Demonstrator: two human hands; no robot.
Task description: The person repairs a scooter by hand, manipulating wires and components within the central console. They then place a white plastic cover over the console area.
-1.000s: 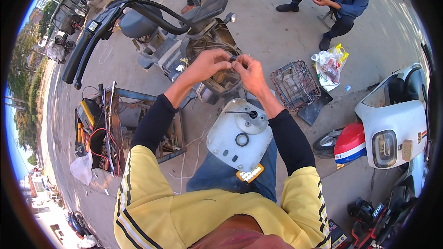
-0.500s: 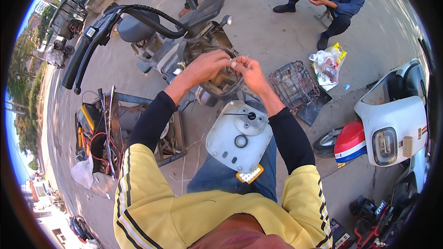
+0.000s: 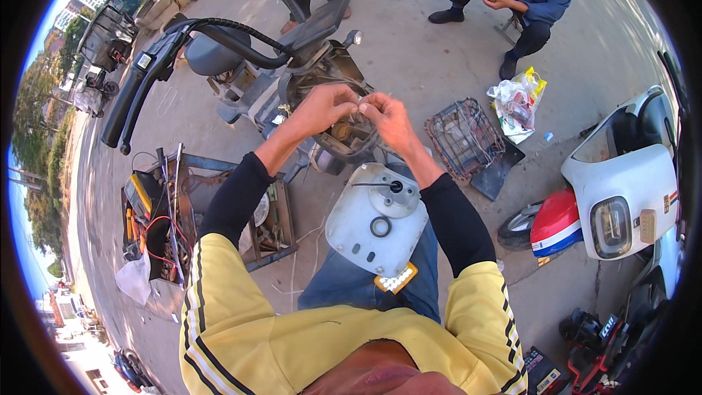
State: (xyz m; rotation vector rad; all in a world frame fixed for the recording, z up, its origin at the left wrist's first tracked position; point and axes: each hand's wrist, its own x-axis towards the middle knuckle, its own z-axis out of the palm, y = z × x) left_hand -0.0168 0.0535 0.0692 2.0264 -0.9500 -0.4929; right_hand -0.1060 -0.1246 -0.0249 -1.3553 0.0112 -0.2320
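Small piece at the meeting fingertips, over the opened scooter body; covered by the fingers, kind and material cannot be told. Left hand and right hand: both grips narrow, thumb and forefinger pinched, tips together.

Scooter body below: dusty hollow shell, wires inside, curved black handlebar at upper left.

On the lap, one pale, smooth plastic panel with rounded corners: one raised round boss, one thin dark cable, two oval slots, one black ring lying flat. One yellow-edged block, white-studded, just past the panel's near edge, on denim.

Left, on the pavement: one scuffed metal tray of mixed tools, crumpled clear plastic bag by its near corner. Right: one rusty wire basket, one crinkled white-and-yellow bag, one glossy white-and-red scooter front.

Two other people: one seated, hands joined; one standing, legs only.

Against one second ago: a dark bit showed at the fingertips then, but not now; panel and ring stay on the lap.
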